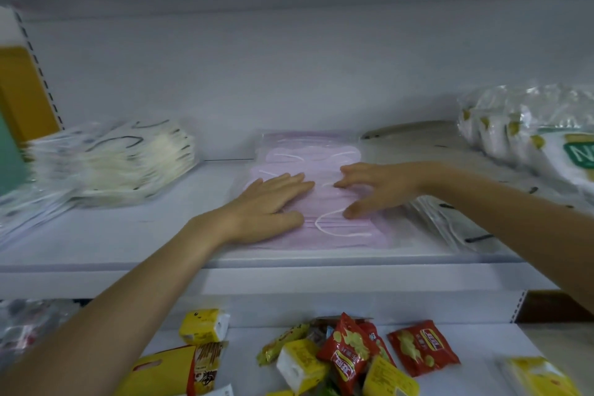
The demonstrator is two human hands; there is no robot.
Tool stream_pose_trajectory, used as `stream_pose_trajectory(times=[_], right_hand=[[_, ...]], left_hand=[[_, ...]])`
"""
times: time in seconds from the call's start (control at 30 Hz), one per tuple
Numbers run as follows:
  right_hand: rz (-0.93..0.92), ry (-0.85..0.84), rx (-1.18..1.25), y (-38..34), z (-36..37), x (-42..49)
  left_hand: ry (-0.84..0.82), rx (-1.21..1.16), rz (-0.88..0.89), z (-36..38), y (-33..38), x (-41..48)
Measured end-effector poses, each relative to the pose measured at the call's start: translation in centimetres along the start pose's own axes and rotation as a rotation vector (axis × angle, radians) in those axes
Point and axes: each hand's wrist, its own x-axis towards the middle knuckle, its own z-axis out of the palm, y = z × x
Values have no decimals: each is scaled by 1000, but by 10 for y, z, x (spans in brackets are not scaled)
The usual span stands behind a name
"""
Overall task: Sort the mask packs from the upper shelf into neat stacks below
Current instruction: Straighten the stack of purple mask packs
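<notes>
- Stack of cream-white mask packs in clear plastic sleeves (128, 164): left end of the white shelf (128, 235), blurred.
- Left hand (270, 206): flat, fingers straight, pressing on the left part of the pink pack.
- Pink mask pack in a clear sleeve (347, 231): middle of the shelf, near its front edge, atop further pink packs.
- Right hand (373, 186): fingers arched, tips touching the pack's right part, gripping nothing.
- Clear packs of black-looped masks (450, 222): just right of the pink pack.
- Red and yellow snack packets (353, 354): lower shelf.
</notes>
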Motion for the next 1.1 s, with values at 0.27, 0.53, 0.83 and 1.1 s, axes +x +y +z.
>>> stream_pose_trajectory(times=[0.27,0.53,0.83,1.1], right_hand=[[-54,71,121,-3,-5,11],[-63,177,75,2,-4,34],[-42,182,64,8,-5,45],[-12,204,129,11,-7,55]], left_hand=[[75,130,-97,2,6,-3],[195,6,-148,4,19,4],[169,159,-156,2,21,7],[149,108,-176,6,21,5]])
